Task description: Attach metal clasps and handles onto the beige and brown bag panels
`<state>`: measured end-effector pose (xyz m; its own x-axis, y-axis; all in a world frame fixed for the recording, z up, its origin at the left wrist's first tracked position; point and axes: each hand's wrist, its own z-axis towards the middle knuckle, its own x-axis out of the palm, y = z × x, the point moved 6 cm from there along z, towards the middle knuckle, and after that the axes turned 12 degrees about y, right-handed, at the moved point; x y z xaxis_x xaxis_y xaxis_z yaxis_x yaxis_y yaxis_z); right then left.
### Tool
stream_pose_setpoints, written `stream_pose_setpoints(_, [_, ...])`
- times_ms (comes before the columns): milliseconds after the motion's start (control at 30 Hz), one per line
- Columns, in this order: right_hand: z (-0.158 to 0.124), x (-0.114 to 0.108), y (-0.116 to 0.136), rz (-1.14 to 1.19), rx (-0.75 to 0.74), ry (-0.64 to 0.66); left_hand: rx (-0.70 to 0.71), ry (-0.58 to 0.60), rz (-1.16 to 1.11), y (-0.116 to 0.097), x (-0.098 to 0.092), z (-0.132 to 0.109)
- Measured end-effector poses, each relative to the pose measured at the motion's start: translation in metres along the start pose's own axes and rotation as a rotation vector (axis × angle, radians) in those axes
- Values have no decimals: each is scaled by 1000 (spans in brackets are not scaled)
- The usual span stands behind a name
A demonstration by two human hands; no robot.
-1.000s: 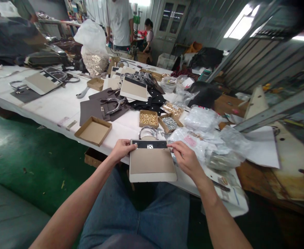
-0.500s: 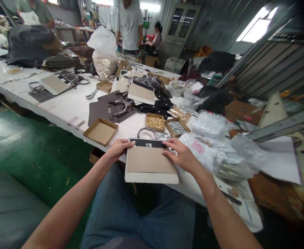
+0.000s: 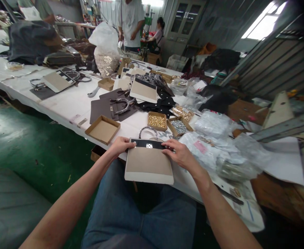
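Observation:
A handbag panel [image 3: 149,162] tilts over the table's front edge above my lap. It has a beige backing, a pale lower border, and a dark strip with small metal plates along the top. A plastic-wrapped handle [image 3: 148,128] arches beyond its top edge. My left hand [image 3: 120,146] grips the upper left corner, thumb on the dark strip. At the strip's right end, my right hand [image 3: 177,151] has its fingertips and thumb closed in on the panel. Any small part between those fingers is too small to make out.
Beyond the panel stand an empty cardboard tray [image 3: 102,129], a box of gold-coloured fittings [image 3: 157,121] and a box of silver ones [image 3: 178,126]. Dark bag pieces [image 3: 105,105] lie farther back. Plastic bags [image 3: 211,124] crowd the right side. Other people [image 3: 131,24] are in the background.
The panel has turned slightly, its lower right corner shifting left. Both hands keep their places at its top corners. The whole view has shifted a little.

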<state>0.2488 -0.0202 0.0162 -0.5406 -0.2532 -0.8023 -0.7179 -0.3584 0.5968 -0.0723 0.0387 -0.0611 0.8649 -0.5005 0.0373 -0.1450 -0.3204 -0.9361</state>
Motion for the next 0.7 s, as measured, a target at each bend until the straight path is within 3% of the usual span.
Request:
stream_pose_setpoints(200, [5, 6, 7, -115, -45, 31, -34, 7, -69, 6, -2, 1])
stream_pose_setpoints(467, [-17, -19, 18, -236, -89, 44, 10, 202, -138, -36, 24, -12])
stream_pose_setpoints(700, [-24, 4, 9, -174, -72, 68, -76, 59, -66, 3, 19, -4])
